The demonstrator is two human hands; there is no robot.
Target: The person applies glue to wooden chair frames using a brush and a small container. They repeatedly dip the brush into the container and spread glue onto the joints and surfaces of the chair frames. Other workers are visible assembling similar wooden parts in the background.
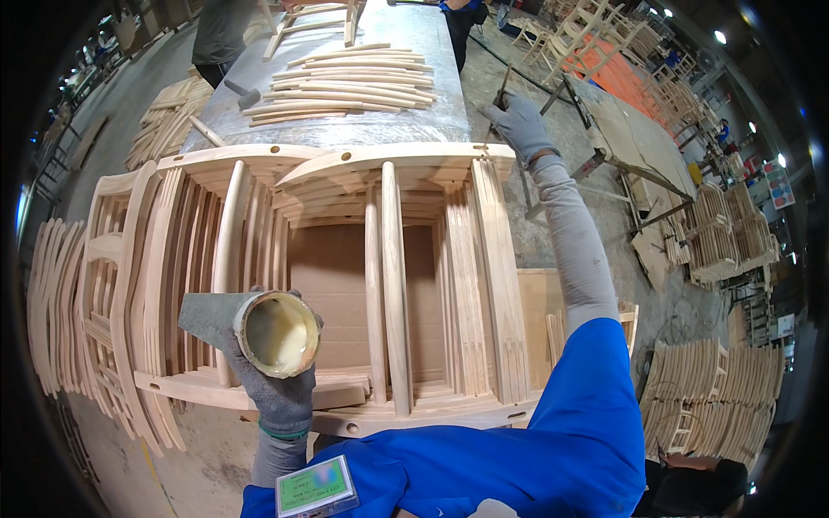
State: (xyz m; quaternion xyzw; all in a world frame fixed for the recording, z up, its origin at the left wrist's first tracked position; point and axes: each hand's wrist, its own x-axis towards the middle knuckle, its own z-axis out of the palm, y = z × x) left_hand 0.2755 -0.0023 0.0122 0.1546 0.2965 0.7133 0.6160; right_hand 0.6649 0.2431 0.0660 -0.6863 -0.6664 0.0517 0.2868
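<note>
Across the long grey metal-topped desk [406,121] lie stacked pale bare-wood chair frames [345,276], with loose curved wooden slats [345,86] spread in a row at the far end and a hammer [242,91] beside them. More stacks of unfinished chair parts [717,233] stand on the floor to the right. Nearest the person, the frames' rails show drilled holes, and I cannot tell whether any have been filled. The left hand [276,380], in a grey glove, is closed around a round tin of pale yellowish glue [276,332], held open-mouthed above the near frame rail. The right hand [518,125], also gloved, reaches out to the far right corner of the frame stack, fingers curled at its edge and around a thin dark tool, probably a brush.
</note>
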